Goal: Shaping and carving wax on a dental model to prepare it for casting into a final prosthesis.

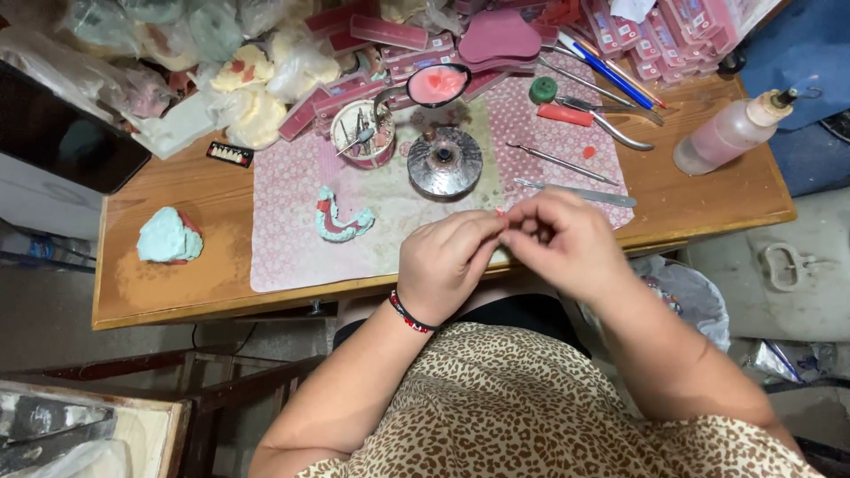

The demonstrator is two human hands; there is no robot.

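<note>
We pinch a tiny pink wax-like piece (500, 212) between the fingertips of our left hand (443, 258) and right hand (567, 239), at the near edge of the pink patterned cloth (283, 248). It looks light, soft and easily deformed, so we judge it best held gently by its edges.

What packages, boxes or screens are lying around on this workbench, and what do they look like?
Flat pink boxes: stacked at the table's far right corner, long, clear-topped.
More pink boxes: far middle, slim rectangles.
Clear plastic bags: piled far left, crumpled, holding pale casts.
Small black card: left of the pink mat, a row of white teeth on it.
Dark screen: left edge, black and blank.
Squeeze bottle: right side, lying down, pinkish.
</note>
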